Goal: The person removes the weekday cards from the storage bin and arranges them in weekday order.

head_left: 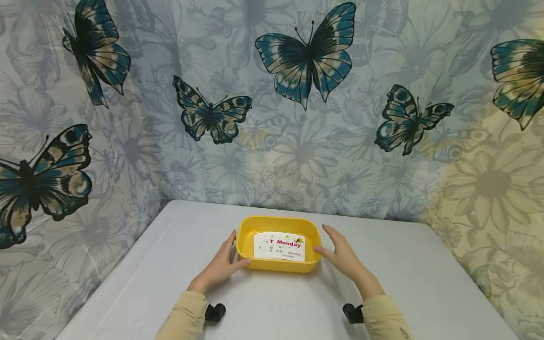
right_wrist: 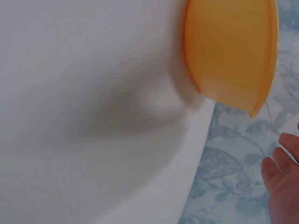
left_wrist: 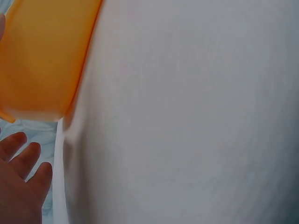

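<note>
A yellow plastic basin point(head_left: 276, 266) with rounded corners sits on the white table. Inside it lies a white card point(head_left: 263, 252) printed with "Monday" in red and small colourful pictures; whether other cards lie under it is hidden. My left hand point(head_left: 220, 263) is at the basin's left side, fingers spread and thumb at the front-left corner. On the other side, my right hand point(head_left: 346, 259) has its fingers extended and its thumb tip right at the rim. Both wrist views show the basin's outer wall point(left_wrist: 44, 60) with loosely spread fingers point(right_wrist: 282, 161) beside it.
The white tabletop point(head_left: 425, 283) reaches back to a wall cloth point(head_left: 297, 156) printed with flowers and butterflies. A black wrist mount point(head_left: 215, 312) shows at the left sleeve, and another black mount point(head_left: 352, 313) at the right sleeve.
</note>
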`<action>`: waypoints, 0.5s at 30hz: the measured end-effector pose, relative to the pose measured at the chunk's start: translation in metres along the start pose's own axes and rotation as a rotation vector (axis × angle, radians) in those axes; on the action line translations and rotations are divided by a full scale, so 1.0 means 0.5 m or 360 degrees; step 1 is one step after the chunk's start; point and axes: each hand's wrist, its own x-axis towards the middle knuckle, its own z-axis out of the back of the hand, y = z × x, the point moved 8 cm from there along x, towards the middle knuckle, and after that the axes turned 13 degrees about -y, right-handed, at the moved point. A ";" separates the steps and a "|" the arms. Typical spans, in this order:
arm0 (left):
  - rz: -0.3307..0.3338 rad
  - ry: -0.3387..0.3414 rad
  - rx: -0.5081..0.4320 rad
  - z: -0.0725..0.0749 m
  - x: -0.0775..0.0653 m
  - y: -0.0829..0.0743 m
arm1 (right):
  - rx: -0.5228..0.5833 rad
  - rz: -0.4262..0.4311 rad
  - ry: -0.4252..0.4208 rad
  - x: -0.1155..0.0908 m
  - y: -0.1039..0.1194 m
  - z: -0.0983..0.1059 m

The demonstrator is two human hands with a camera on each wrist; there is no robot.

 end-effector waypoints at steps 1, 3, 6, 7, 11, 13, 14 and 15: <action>0.0000 -0.0004 -0.0003 -0.002 0.000 0.002 | 0.0007 0.0002 0.0006 0.001 0.003 -0.003; 0.0001 -0.0011 -0.0012 -0.004 0.001 0.004 | 0.0012 0.0005 0.0016 0.004 0.007 -0.010; 0.0004 -0.0018 -0.0035 -0.007 0.001 0.003 | 0.0025 0.0001 0.0047 0.007 0.011 -0.022; 0.0013 -0.0013 -0.0044 -0.009 0.001 0.003 | 0.0028 0.0002 0.0059 0.007 0.013 -0.027; 0.0012 -0.0008 -0.0120 -0.017 0.001 -0.004 | 0.0039 -0.0006 0.0088 0.010 0.018 -0.044; 0.0009 -0.0014 -0.0156 -0.023 0.001 -0.006 | 0.0052 -0.0020 0.0092 0.013 0.022 -0.051; 0.0010 -0.0020 -0.0173 -0.025 0.000 -0.006 | 0.0057 -0.0035 0.0095 0.015 0.024 -0.054; 0.0013 -0.0026 -0.0200 -0.027 0.000 -0.006 | 0.0071 -0.0054 0.0100 0.016 0.025 -0.058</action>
